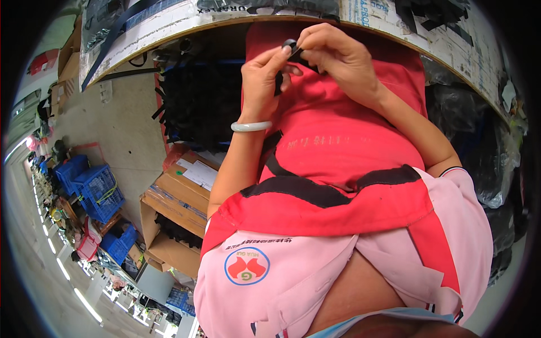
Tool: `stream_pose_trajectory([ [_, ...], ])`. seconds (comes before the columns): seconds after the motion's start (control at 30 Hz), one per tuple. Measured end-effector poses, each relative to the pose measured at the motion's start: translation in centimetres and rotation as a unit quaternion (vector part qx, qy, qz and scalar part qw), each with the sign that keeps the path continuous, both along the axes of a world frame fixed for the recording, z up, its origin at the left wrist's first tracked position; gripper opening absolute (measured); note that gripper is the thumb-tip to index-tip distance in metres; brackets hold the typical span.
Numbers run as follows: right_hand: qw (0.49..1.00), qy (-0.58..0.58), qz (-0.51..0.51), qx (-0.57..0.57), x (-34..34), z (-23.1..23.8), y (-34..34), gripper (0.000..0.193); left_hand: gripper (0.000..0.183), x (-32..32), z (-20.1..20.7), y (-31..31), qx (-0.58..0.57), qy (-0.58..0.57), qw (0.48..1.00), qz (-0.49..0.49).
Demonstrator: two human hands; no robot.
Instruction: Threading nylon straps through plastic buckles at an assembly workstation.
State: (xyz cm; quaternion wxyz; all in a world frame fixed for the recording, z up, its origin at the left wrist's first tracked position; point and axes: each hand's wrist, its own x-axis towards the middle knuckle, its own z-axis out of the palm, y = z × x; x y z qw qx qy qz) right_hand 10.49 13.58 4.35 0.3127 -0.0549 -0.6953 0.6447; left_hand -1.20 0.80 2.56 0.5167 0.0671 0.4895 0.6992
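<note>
My left hand (264,76), with a pale bangle (251,127) at the wrist, is closed with thumb and fingers on a small black strap piece (292,49). My right hand (342,59) pinches the same piece from the other side, its fingertips close to the left thumb. Part of the black material also shows beneath the left fingers. Both hands are over the lap of my red apron (344,127), just short of the table's edge. The exact shape of the piece is mostly hidden by my fingers.
A worn work table (372,22) curves across the top, with black straps (437,11) on it. Below its left part lies a heap of black strips (203,98). An open cardboard box (177,194) and blue crates (98,188) stand left; plastic bags (462,115) hang right.
</note>
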Motion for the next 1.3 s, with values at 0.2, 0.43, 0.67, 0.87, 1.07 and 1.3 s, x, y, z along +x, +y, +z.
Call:
stream_pose_trajectory([
  [0.2, 0.971, -0.223, 0.035, -0.083, 0.6, 2.3, 1.4, 0.012, 0.020, 0.2, -0.1, 0.2, 0.000, 0.148, 0.987, 0.064],
  [0.43, 0.933, -0.315, 0.041, -0.166, 0.6, 0.8, 1.8, 0.018, 0.018, 1.6, -0.5, 0.2, 0.001, 0.250, 0.965, 0.084],
  [0.67, 0.919, -0.292, 0.085, -0.251, 0.7, -0.5, 2.3, 0.025, 0.015, 1.3, -0.4, 0.2, 0.025, 0.258, 0.963, 0.080],
  [0.87, 0.875, -0.301, 0.157, -0.345, 0.7, -1.2, 2.7, 0.030, 0.015, 0.8, -0.6, -0.1, 0.031, 0.297, 0.952, 0.058],
  [1.07, 0.898, -0.284, 0.108, -0.318, 0.7, -1.2, 2.0, 0.025, 0.014, 0.5, -0.6, -0.7, 0.035, 0.331, 0.943, 0.034],
  [1.3, 0.891, -0.344, 0.196, -0.222, 0.2, -1.8, 2.7, 0.025, 0.011, -0.4, -0.3, -2.6, 0.018, 0.262, 0.964, -0.039],
])
